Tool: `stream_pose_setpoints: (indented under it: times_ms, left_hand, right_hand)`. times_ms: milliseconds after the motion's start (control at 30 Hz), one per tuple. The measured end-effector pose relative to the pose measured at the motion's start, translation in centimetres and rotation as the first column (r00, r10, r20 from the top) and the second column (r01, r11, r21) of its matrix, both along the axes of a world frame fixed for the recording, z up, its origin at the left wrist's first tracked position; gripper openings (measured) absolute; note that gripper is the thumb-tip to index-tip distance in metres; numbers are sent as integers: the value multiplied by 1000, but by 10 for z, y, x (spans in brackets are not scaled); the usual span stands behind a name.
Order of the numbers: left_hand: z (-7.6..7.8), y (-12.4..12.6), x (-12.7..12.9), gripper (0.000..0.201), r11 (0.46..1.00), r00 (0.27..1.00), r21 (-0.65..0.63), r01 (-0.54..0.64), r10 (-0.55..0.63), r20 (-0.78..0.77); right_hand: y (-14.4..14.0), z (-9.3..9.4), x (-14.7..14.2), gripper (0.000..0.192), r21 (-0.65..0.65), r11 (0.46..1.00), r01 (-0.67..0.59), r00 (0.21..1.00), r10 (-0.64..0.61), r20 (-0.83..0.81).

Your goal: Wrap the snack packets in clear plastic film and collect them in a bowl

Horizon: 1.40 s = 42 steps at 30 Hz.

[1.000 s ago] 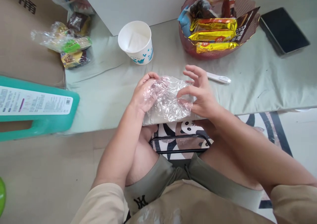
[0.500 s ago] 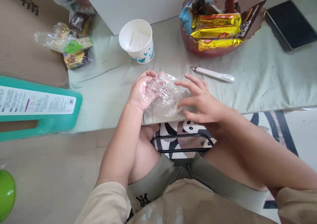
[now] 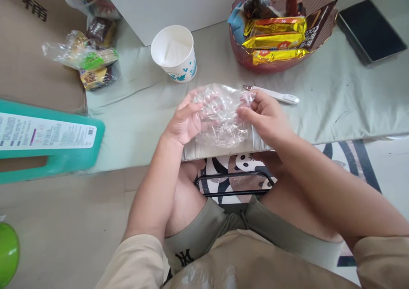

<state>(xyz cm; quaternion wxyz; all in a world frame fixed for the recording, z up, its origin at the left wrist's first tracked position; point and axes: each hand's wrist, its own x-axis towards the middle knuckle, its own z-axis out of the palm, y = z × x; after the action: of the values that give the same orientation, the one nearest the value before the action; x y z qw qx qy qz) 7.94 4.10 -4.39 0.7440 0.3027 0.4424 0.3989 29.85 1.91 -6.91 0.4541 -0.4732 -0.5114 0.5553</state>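
Note:
A crumpled sheet of clear plastic film [image 3: 223, 114] is stretched between my two hands, just above the table's front edge. My left hand [image 3: 185, 118] grips its left side, thumb on the near face and the other fingers partly behind the film. At the right side, my right hand [image 3: 263, 114] pinches the film between thumb and fingers. Beyond the hands stands a white paper cup [image 3: 180, 61] with a blue-green leaf print and something white inside. Behind my right hand lies a white utility knife [image 3: 276, 94], its tip close to the film.
A red glass bowl [image 3: 243, 63] of wrapped snacks stands at the back, with a black tablet-like device [image 3: 372, 31] to its right. Bagged snacks [image 3: 96, 59] lie beside a cardboard box [image 3: 41, 55]. A teal jug [image 3: 73, 161] is at left. A white panel [image 3: 172, 4] stands behind the cup.
My right hand, spread and beside the film before, has closed on its right side. The film is now pulled wider and raised slightly away from me. My left thumb has come onto the film.

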Motion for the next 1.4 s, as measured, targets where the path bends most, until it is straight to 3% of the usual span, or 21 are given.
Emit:
stream_pose_setpoints:
  times_ms: [67,133,300,400,533,600,733,933,1067,1267,1400]
  left_hand:
    - [-3,0,1,35,991,993,-77,113,-115,-18]
    - [-6,0,3,22,984,988,-109,143,-149,-45]
    - [-10,5,7,7,992,988,28,-122,124,-90]
    - [-12,6,7,6,982,982,88,-165,172,-76]
    - [-14,3,10,3,974,986,171,-151,161,-46]
    - [-15,1,11,1,971,988,198,-132,145,-51]
    - [-15,0,13,2,971,991,212,-112,126,-50]
    - [-16,2,18,4,962,979,211,-172,191,-74]
    - [-18,5,20,6,944,961,229,-238,263,-82]
    - [-18,11,13,7,924,937,188,-333,346,-39]
    - [-20,13,8,4,936,941,114,-333,338,-30]
  right_hand:
    - [1,1,0,29,-4,997,75,995,-75,-72]
    - [2,0,1,29,-12,991,135,981,-136,-138]
    - [2,1,7,32,142,950,277,960,-281,10]
    - [-1,6,9,30,154,966,207,971,-222,84]
    - [-1,6,7,28,32,989,145,982,-148,122]
    - [0,5,7,26,-37,986,164,983,-159,95]
    - [-1,9,7,27,-74,996,56,998,-54,36]
    - [-2,14,3,42,-150,986,76,970,-108,-220]
    - [-2,14,2,46,-187,982,37,977,-75,-201]
    - [0,12,8,20,-108,977,182,979,-190,-70]
    - [-3,3,8,40,136,984,116,990,-126,66]
